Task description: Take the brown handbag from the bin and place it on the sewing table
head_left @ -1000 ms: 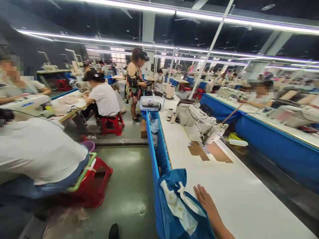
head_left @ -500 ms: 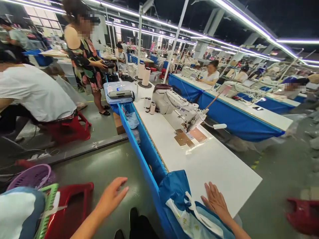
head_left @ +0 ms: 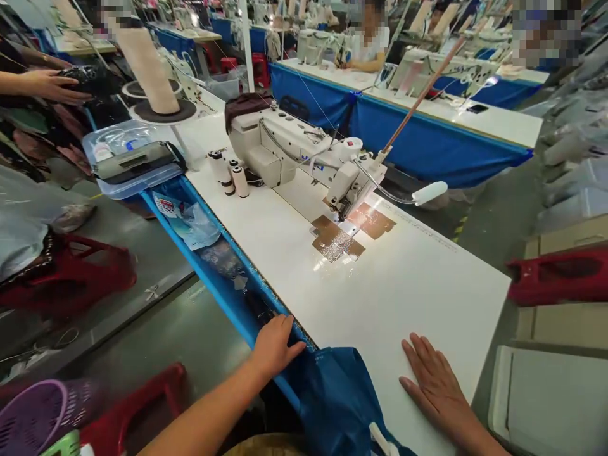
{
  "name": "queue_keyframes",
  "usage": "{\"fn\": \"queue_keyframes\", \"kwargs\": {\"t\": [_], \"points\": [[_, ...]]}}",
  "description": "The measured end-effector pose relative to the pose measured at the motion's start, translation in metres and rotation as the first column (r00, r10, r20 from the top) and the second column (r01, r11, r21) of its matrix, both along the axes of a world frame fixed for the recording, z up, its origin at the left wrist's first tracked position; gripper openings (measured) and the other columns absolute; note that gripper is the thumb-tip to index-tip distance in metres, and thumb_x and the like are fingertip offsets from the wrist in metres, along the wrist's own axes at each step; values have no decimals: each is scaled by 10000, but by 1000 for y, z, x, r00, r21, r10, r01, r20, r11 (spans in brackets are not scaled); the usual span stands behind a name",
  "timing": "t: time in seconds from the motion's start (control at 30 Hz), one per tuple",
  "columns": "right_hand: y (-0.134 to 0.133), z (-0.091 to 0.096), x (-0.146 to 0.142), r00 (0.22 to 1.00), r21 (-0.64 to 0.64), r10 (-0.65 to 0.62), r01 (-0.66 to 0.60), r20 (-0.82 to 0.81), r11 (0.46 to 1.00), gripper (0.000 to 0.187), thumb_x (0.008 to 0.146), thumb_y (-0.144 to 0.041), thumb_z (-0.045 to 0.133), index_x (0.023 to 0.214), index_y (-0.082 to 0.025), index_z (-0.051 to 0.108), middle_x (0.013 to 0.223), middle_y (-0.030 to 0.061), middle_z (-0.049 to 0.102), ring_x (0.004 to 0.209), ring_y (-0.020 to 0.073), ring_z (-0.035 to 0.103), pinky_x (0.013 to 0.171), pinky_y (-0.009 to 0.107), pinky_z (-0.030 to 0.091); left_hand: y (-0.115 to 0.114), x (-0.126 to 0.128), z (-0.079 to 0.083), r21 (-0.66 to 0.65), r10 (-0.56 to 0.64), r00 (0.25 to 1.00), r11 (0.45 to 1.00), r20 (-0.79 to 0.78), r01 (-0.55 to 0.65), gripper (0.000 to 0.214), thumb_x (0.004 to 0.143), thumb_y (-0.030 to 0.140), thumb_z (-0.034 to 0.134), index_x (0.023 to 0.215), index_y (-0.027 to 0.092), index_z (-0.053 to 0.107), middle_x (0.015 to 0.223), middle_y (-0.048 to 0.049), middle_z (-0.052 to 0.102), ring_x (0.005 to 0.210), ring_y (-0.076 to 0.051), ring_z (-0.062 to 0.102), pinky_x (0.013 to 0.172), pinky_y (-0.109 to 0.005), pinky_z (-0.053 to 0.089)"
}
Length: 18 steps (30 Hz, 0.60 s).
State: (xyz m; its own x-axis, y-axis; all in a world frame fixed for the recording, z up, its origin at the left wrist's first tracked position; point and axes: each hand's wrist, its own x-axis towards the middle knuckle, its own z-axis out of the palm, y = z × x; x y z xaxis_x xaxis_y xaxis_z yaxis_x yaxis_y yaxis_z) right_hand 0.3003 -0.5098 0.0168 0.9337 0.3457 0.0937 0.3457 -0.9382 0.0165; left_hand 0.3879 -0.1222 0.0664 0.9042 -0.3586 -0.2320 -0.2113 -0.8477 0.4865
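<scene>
My right hand lies flat, palm down with fingers stretched, on the white sewing table. My left hand is over the blue cloth trough along the table's near edge, thumb apart from the fingers and nothing seen in it. A dark blue bag-like cloth with a white strap drapes over the table corner between my hands. Farther up the table stands a sewing machine, its needle area above brown tape patches. Several small thread spools stand left of it.
A clear plastic tray with a grey case sits at the table's far left end, near a large thread cone. Red stools and a purple basket are at lower left. Another person's hands hold a black object.
My view has dropped and come closer to the table. My left hand has moved right, from above the floor to the trough. My right hand stays flat on the tabletop.
</scene>
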Motion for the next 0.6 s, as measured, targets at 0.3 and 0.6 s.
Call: {"fn": "queue_keyframes", "kwargs": {"t": [0.3, 0.6], "points": [[10, 14, -6, 985, 37, -94, 101, -146, 994, 682, 971, -490, 273, 1546, -230, 14, 1601, 114, 114, 1469, 320, 123, 1112, 615, 296, 1, -5, -13, -90, -192, 883, 963, 428, 253, 356, 737, 289, 767, 1005, 111, 614, 752, -36, 595, 663, -206, 569, 524, -319, 453], [12, 20, -6, 980, 57, -98, 109, -172, 992, 674, 975, -486, 271, 1545, -237, 13, 1605, 106, 97, 1471, 319, 109, 1131, 610, 241, -13, -3, -11, 48, -364, 897, 930, 249, 364, 172, 828, 319, 671, 786, 156, 636, 709, -40, 614, 643, -212, 597, 519, -324, 429]]}}
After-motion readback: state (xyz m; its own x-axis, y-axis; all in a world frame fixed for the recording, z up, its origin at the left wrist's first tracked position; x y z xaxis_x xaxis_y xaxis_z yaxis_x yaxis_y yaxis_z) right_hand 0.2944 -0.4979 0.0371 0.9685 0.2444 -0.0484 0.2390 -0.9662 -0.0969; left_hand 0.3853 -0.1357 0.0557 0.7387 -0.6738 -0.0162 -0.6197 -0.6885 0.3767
